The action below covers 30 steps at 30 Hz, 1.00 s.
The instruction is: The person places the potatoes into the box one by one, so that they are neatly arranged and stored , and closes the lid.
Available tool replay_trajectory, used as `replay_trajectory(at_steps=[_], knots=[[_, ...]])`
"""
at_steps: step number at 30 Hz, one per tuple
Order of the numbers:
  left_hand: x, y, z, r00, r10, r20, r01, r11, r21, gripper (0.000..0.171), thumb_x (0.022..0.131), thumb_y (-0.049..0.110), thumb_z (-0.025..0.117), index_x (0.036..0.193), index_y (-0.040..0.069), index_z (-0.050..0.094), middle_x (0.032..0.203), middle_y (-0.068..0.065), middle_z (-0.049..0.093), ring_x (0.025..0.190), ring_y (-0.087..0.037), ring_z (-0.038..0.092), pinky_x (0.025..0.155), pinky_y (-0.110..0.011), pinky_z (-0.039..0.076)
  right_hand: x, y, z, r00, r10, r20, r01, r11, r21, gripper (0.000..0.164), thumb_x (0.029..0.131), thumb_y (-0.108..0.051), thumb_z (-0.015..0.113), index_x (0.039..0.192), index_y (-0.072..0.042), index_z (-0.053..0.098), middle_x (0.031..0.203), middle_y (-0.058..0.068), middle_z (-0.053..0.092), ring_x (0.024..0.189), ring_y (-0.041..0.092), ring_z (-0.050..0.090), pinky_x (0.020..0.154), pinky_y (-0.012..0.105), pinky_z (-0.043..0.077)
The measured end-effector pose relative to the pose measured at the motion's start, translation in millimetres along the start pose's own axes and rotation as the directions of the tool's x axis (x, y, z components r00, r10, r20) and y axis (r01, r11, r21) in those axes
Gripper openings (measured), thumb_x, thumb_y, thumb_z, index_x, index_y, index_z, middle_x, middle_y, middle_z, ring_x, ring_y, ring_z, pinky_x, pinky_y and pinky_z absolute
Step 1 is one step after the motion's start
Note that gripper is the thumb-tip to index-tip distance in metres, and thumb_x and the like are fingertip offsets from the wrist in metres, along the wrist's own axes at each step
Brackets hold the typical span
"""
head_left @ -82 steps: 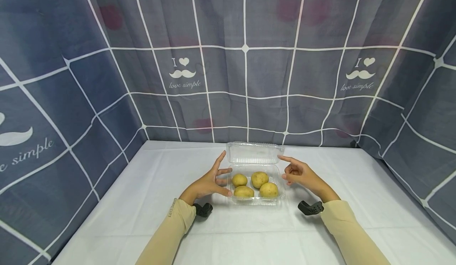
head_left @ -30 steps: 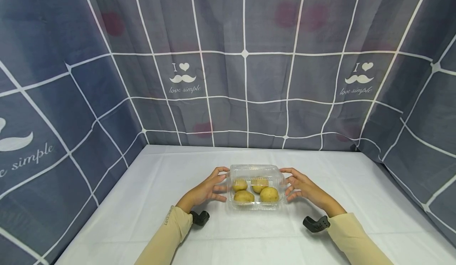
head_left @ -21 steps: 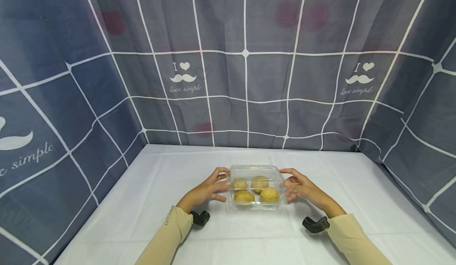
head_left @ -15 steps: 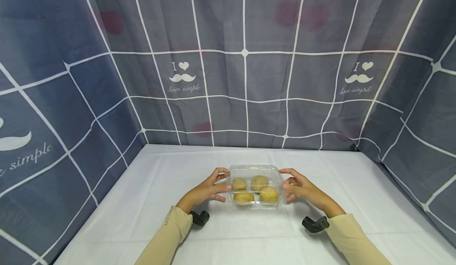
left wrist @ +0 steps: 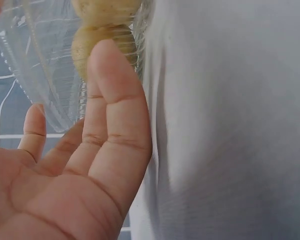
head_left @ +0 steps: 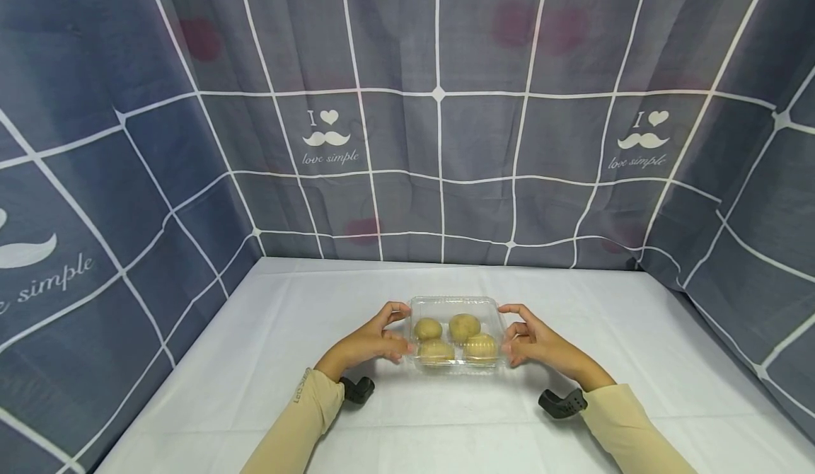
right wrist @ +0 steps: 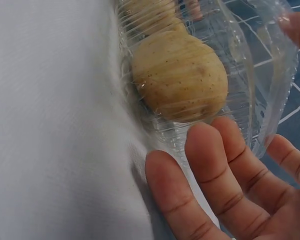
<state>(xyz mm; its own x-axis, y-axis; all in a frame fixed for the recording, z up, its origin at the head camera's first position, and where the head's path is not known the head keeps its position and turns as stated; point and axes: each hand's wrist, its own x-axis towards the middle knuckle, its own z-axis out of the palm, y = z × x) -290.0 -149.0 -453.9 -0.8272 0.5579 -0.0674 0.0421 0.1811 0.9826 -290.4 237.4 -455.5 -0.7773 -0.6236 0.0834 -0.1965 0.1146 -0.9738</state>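
A clear plastic clamshell container [head_left: 455, 307] sits mid-table with several yellow potatoes [head_left: 464, 327] inside. Its hinged lid [right wrist: 235, 45] is swung down over them; whether it meets the base all round I cannot tell. At the left side is my left hand [head_left: 372, 339], index finger by the back corner and thumb by the front corner. My right hand [head_left: 541, 339] mirrors it on the right. In the left wrist view, the left fingers [left wrist: 122, 115] lie nearly straight along the container's side. The right fingers [right wrist: 207, 150] are gently bent beside a potato in the right wrist view.
A white cloth [head_left: 305, 283] covers the table. Dark grid-patterned curtains [head_left: 407, 134] enclose the back and both sides. Black wrist cameras [head_left: 563, 403] sit below each hand, near the beige sleeves [head_left: 296, 417].
The lid has swung from standing up at the back to down over the potatoes. Both hands turned with it, and the thumbs moved toward the front edge. The base has stayed in place.
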Motion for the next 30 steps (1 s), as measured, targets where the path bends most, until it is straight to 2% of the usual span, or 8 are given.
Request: replay_trajectory(at_steps=[3,7,12,15,23,30], knots=[[-0.2,0.0,0.4,1.0,0.005,0.007,-0.005,1.0,0.004,0.079,0.094,0.011,0.076,0.156,0.002,0.028,0.172,-0.031,0.022,0.088,-0.013,0.066,0.081,-0.029,0.059,0,0,0,1.0,-0.012,0.014,0.012,1.0,-0.003,0.076,0.098,-0.002,0.068,0.156,0.006,0.02,0.106,0.009,0.059,0.086,0.015,0.07,0.077,0.034,0.064],[-0.5,0.6,0.9,1.0,0.009,0.007,-0.01,0.999,0.031,0.081,0.09,0.012,0.075,0.156,0.002,0.028,0.173,-0.03,0.022,0.086,-0.012,0.066,0.078,-0.029,0.057,1,2,-1,0.999,-0.024,0.046,0.023,1.0,0.014,0.08,0.098,0.0,0.069,0.156,0.008,0.014,0.101,0.005,0.06,0.083,0.013,0.069,0.078,0.033,0.064],[-0.3,2.9,1.4,1.0,-0.002,0.009,0.002,0.998,0.055,0.077,0.094,0.011,0.078,0.153,0.004,0.029,0.173,-0.032,0.02,0.081,-0.017,0.065,0.074,-0.03,0.055,3,3,-1,0.997,-0.011,0.079,0.008,0.999,0.044,0.084,0.1,-0.001,0.068,0.157,0.006,0.007,0.087,0.0,0.064,0.084,0.015,0.069,0.079,0.033,0.063],[-0.2,3.7,1.9,1.0,-0.01,0.007,0.009,0.998,0.054,0.075,0.096,0.009,0.078,0.152,0.004,0.029,0.173,-0.032,0.019,0.084,-0.017,0.067,0.074,-0.031,0.055,3,5,-1,0.996,-0.008,0.089,0.002,0.998,0.067,0.084,0.1,-0.002,0.068,0.156,0.005,0.006,0.082,-0.003,0.064,0.086,0.015,0.07,0.08,0.034,0.062],[-0.4,5.2,3.9,0.999,-0.028,0.024,0.028,1.0,0.013,0.073,0.098,0.006,0.075,0.153,0.002,0.027,0.174,-0.033,0.017,0.082,-0.015,0.072,0.074,-0.028,0.055,2,10,-1,0.996,-0.001,0.09,-0.011,0.991,0.131,0.082,0.1,0.001,0.068,0.156,-0.003,0.008,0.084,-0.001,0.069,0.084,0.017,0.071,0.08,0.032,0.061],[-0.4,8.1,5.1,0.998,-0.064,0.008,0.064,0.998,-0.001,0.078,0.095,0.001,0.077,0.155,0.0,0.028,0.175,-0.032,0.017,0.078,-0.015,0.071,0.074,-0.027,0.056,3,12,-1,0.996,0.008,0.09,-0.021,0.99,0.143,0.088,0.098,0.005,0.068,0.157,0.001,0.003,0.086,0.0,0.073,0.081,0.014,0.07,0.077,0.028,0.059]])
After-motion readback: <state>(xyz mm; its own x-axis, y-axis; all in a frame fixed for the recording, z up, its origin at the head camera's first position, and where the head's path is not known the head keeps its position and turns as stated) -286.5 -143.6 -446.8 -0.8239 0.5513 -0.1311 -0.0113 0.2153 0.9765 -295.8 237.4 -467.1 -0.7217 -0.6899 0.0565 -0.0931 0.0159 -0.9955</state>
